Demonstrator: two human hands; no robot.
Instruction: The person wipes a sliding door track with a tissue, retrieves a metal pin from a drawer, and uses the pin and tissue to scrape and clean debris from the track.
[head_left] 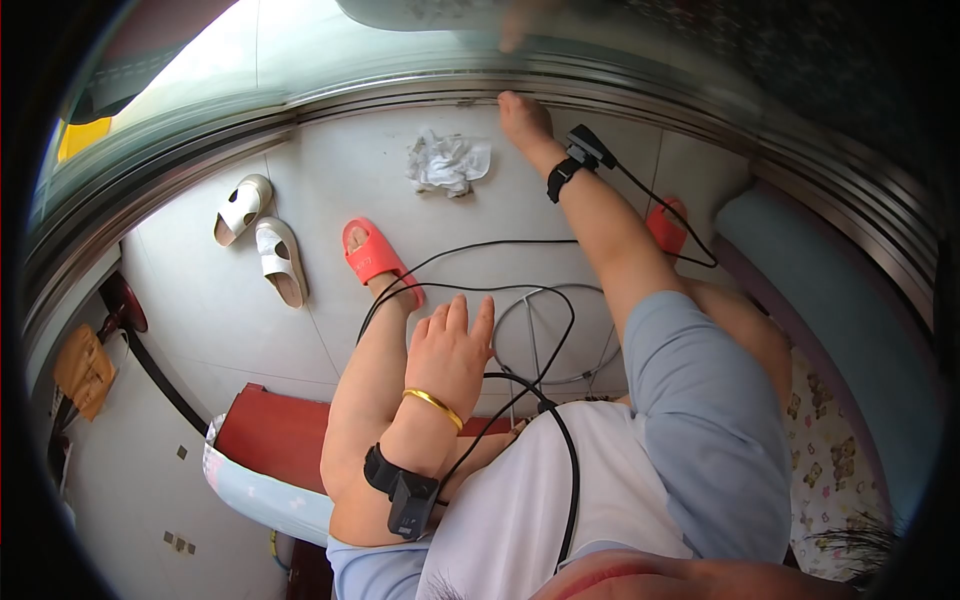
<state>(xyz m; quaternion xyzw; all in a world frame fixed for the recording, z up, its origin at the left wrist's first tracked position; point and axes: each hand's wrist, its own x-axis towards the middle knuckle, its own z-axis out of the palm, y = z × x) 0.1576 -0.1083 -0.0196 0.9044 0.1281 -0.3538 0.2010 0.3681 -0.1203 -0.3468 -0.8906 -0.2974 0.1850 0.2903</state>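
My right hand (527, 120) reaches forward to the metal sliding-door track (420, 97), its fingers curled in and the fingertips at the track's edge. Whatever those fingers hold, if anything, is too small or hidden to make out. My left hand (452, 345), back side up, hovers above my lap with its fingers apart and nothing in it. A gold bracelet (434, 405) circles that wrist. Crumpled white tissues (445, 163) lie on the tiled floor left of my right hand, apart from it.
Black cables (575, 345) from both wrist devices loop across my front. White shoes (280, 262) stand at left, and my feet wear red slippers (372, 255). A round wire stand (535, 340) is on the floor. Glass (400, 55) rises beyond the track; a blue cushioned edge (820, 270) lies right.
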